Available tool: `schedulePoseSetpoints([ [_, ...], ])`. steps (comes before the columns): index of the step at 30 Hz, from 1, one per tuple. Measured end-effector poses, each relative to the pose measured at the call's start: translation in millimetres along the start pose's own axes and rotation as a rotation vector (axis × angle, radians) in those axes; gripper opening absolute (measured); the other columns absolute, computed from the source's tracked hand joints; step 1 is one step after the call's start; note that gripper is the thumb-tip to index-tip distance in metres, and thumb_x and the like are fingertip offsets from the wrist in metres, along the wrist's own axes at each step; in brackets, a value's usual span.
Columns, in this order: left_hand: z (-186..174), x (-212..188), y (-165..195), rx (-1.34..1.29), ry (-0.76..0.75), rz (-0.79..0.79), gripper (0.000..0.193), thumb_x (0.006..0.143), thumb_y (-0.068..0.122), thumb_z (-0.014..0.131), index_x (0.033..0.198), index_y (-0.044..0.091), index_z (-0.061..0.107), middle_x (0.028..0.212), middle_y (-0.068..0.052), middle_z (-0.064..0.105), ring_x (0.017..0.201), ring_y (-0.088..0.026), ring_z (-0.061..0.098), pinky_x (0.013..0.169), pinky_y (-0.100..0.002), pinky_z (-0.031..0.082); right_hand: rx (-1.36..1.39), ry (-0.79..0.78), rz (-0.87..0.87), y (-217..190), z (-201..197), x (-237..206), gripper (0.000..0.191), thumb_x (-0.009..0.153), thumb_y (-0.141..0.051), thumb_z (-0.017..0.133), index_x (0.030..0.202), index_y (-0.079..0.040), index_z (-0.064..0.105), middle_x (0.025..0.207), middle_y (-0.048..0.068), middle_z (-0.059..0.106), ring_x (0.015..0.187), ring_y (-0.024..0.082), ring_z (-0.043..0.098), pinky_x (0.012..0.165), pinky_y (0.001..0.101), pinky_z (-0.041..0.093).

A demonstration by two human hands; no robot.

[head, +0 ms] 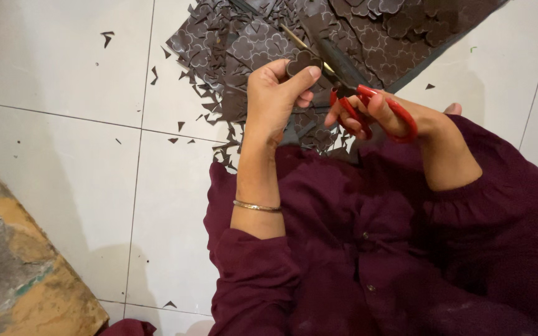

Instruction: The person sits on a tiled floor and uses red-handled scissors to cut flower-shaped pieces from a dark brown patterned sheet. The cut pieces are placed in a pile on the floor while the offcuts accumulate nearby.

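- Seen from above: two bare hands at work over a white tiled floor (63, 162), arms in dark maroon sleeves (368, 249).
- Left hand (275, 99) raised above the floor, fingers curled closed, thumb and forefinger pinching a small dark brown cut-out piece (302, 61) with a scalloped, flower-like edge.
- Thin gold bangle (256, 206) on the left wrist.
- Right hand (381, 115) just right of the left, fingers threaded through the red handles of a pair of scissors (368, 106) and closed around them.
- Scissor blades pointing up and to the left, toward the far edge of the floor, long axis running on a slant from the red handles to the pinched piece.
- Blades partly open, meeting the right edge of the piece; exact contact hard to tell.
- Piece lying directly up-left of the right fingers, in line with the blades, nearer the left hand, which has hold of it.
- Beneath and beyond both hands, a large dark brown sheet (400, 31) printed with pale scalloped outlines, spread toward the top right corner of the floor.
- Small dark scraps (182, 124) strewn on the tiles left of the sheet.
- Worn brown and grey slab (14, 267) at the bottom left corner.
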State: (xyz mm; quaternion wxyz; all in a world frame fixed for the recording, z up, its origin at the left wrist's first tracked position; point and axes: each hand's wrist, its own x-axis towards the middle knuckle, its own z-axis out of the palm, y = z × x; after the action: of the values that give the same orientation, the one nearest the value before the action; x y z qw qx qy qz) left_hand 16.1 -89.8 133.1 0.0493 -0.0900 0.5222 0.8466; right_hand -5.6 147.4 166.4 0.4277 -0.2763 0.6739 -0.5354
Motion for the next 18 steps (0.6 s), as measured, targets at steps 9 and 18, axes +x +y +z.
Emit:
schedulePoseSetpoints([
  [9, -1, 3, -4, 0.013, 0.009, 0.009, 0.011, 0.088, 0.013, 0.079, 0.088, 0.003, 0.073, 0.072, 0.003, 0.067, 0.060, -0.004, 0.059, 0.055, -0.020, 0.049, -0.032, 0.059, -0.025, -2, 2, 2, 0.107, 0.086, -0.090, 0.034, 0.121, 0.006, 0.066, 0.076, -0.001, 0.051, 0.064, 0.013, 0.051, 0.059, 0.0269, 0.044],
  [18, -1, 2, -3, 0.037, 0.027, -0.028, 0.012, 0.088, 0.014, 0.079, 0.084, 0.004, 0.072, 0.071, 0.002, 0.067, 0.057, -0.004, 0.058, 0.052, -0.020, 0.048, 0.039, -0.057, -0.016, 14, -6, -3, 0.105, 0.089, -0.087, 0.037, 0.133, 0.006, 0.058, 0.083, 0.002, 0.051, 0.073, 0.015, 0.048, 0.068, 0.0282, 0.042],
])
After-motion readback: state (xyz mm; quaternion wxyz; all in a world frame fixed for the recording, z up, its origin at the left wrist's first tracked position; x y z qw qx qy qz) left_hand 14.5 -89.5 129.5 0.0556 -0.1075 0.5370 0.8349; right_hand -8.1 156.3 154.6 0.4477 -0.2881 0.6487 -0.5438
